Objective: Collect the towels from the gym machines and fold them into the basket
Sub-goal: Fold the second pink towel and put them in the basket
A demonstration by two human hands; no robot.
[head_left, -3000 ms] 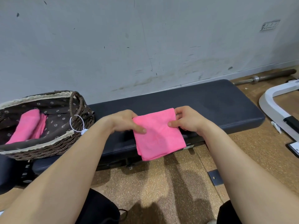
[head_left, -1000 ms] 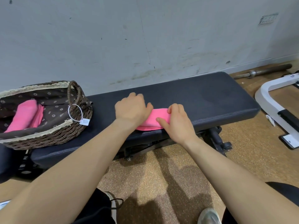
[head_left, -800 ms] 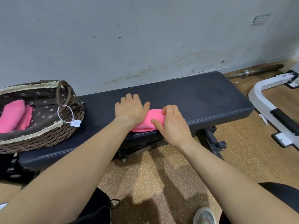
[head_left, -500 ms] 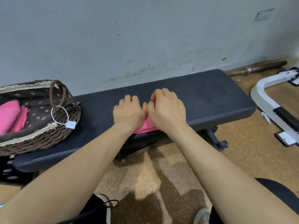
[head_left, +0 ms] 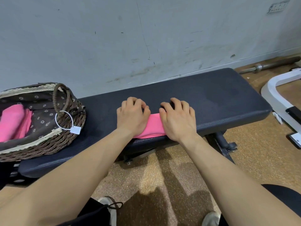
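Dark bench (head_left: 216, 101), left hand (head_left: 132, 117) and right hand (head_left: 178, 120) pressing pink towel (head_left: 154, 127), fingers (head_left: 176, 102) curled, apparently clutching it

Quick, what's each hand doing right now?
Left hand: on the pink towel, fingers curled; grip cannot be told.
Right hand: same towel, fingers curled; grip cannot be told.

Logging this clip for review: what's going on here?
A person's left hand and right hand press on a folded pink towel lying near the front edge of a dark gym bench, fingers curled over its far edge. A wicker basket on the bench's left end already holds a second pink towel.
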